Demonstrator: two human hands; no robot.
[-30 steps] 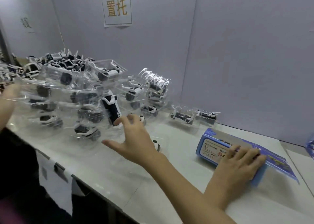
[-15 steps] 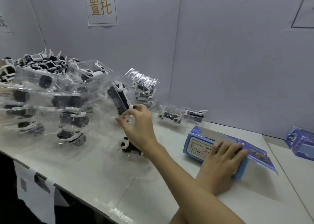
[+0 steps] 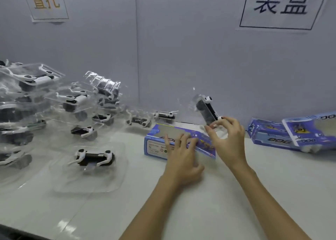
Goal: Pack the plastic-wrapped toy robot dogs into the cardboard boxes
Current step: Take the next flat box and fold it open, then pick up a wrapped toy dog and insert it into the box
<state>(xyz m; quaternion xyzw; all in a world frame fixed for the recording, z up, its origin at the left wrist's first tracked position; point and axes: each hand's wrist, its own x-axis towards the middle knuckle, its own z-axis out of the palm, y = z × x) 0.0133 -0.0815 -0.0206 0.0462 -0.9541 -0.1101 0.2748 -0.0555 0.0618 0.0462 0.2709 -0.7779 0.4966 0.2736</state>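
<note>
A blue cardboard box (image 3: 156,145) lies on the white table (image 3: 272,185), its open end toward the right. My left hand (image 3: 181,158) presses on its top and holds it. My right hand (image 3: 227,141) pinches a black-and-white toy robot dog in clear plastic (image 3: 207,110), tilted upright just above the box's right end. Another wrapped dog (image 3: 94,158) lies flat on the table to the left of the box.
A big pile of wrapped dogs (image 3: 36,103) fills the left side, with two more wrapped dogs (image 3: 151,118) against the grey wall behind the box. Two blue boxes (image 3: 291,134) lie at the right. Paper signs hang on the wall.
My right hand has lifted a wrapped dog from the pile and carried it right, over the box's open end. The left hand stayed on the box. The view swung right.
</note>
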